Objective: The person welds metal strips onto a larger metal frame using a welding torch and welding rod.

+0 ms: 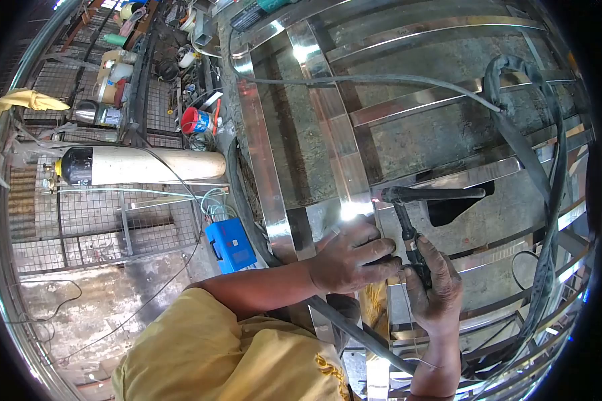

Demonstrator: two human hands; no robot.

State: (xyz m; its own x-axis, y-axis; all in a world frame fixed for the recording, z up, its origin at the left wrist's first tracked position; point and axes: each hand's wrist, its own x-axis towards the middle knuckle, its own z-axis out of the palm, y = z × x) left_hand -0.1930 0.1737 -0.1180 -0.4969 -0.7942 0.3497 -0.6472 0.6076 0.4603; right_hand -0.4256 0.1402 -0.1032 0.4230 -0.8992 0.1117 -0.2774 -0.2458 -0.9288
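My right hand (437, 284) grips a black TIG welding torch (409, 230) by its handle. The torch head, with its long back cap, lies across the top, and its tip glows faintly pink beside a shiny metal tube (338, 144). On that same tube, just below a bright glare spot, sits my left hand (360, 257). Its fingers are curled and closed, pointing toward the torch handle; whatever they hold, if anything, is hidden. The tube belongs to a welded frame of polished bars, with crossbars (415, 105) running off to the right.
A thick sleeved cable (558, 154) loops down the right side. To the left are a blue box-shaped machine (231, 245), a gas cylinder (157, 165) lying on its side, a red bucket (195, 120) and a yellow cloth (30, 100). Hoses and wires cross the mesh floor.
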